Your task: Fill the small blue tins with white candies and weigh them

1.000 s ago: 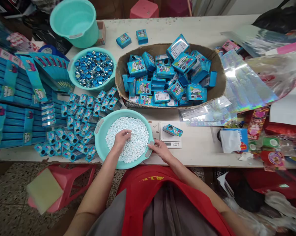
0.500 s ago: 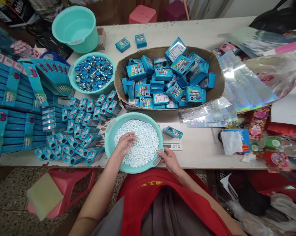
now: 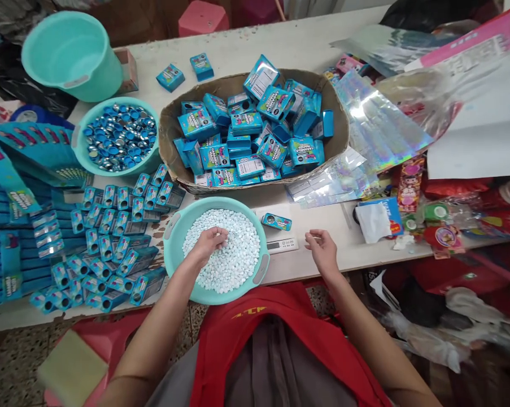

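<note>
My left hand point(image 3: 211, 244) is over the white candies point(image 3: 229, 265) in the turquoise basin point(image 3: 170, 254), its fingers curled together. Whatever they may hold is too small to make out. My right hand point(image 3: 323, 252) hovers off to the right of the basin, above the table, fingers loosely bent and apart with nothing in them. Between the basin and that hand, a small blue box point(image 3: 277, 221) with a round hole in its end lies on a white digital scale point(image 3: 282, 244). The basin partly covers the scale.
Behind the basin stands a cardboard box point(image 3: 170, 135) of blue cartons. A second turquoise basin point(image 3: 79, 150) holds metal caps; an upright turquoise tub point(image 3: 104, 70) is behind it. Several open-holed blue boxes point(image 3: 119, 226) stand at left. Shiny plastic sheets point(image 3: 369, 130) lie at right.
The basin was shifted right, toward the scale, by my right hand, which then let go of its handle and moved right. My left hand's fingers spread, then curled again. The view has turned right.
</note>
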